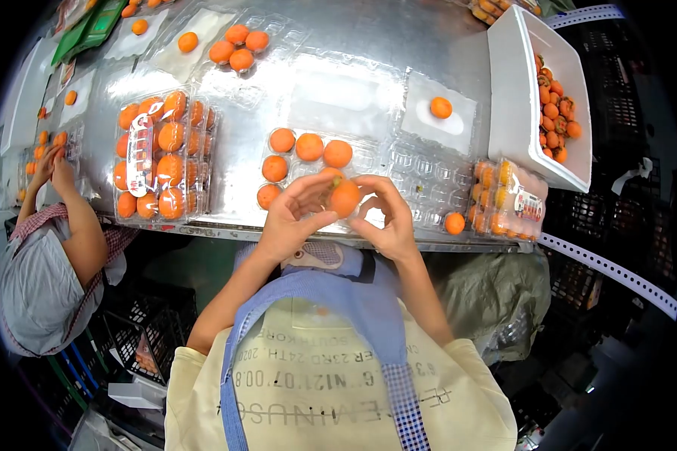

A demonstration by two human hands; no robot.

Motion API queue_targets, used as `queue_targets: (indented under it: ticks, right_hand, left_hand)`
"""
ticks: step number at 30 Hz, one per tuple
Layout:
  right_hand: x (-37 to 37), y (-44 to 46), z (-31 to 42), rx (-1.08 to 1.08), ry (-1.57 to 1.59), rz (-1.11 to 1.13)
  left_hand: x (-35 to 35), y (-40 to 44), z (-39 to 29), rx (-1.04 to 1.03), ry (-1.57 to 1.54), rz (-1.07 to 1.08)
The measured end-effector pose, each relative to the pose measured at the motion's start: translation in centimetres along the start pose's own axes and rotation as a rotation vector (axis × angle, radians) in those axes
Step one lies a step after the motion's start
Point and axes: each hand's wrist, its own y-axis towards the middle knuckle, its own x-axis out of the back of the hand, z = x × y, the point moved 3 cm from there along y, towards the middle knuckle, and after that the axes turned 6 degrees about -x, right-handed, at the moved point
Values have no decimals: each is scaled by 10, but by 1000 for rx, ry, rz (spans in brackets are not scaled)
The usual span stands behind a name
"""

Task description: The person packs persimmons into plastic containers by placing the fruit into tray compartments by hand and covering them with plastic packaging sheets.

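Just over the table's front edge, my left hand point(295, 216) and my right hand point(390, 219) curl around one round orange fruit point(345, 198) with a greenish stem spot. Fingers and thumbs of both hands are at its sides. Beneath and behind my hands lies an open clear plastic tray point(368, 154), with several orange fruits point(309, 147) in its back row and left column. My hands hide some of its cells. To the right is a clear tray with hollow cells point(421, 177), and a loose orange fruit point(454, 222) sits by its front corner.
A white foam box point(510, 98) of fruit stands tilted at right. Filled, labelled clamshells stand at left point(165, 154) and right point(508, 199). One fruit point(441, 107) rests on a white pad. A co-worker's hands point(53, 169) work at far left. The metal table point(233, 161) ends before me.
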Motion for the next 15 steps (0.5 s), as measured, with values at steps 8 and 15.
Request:
queue_targets:
  ticks: [8, 15]
  right_hand:
    - [-2, 1, -13, -145, 145, 24]
    - [123, 22, -23, -106, 382, -577]
  left_hand:
    - [1, 0, -2, -24, 209, 41]
    - [4, -4, 7, 126, 244, 10]
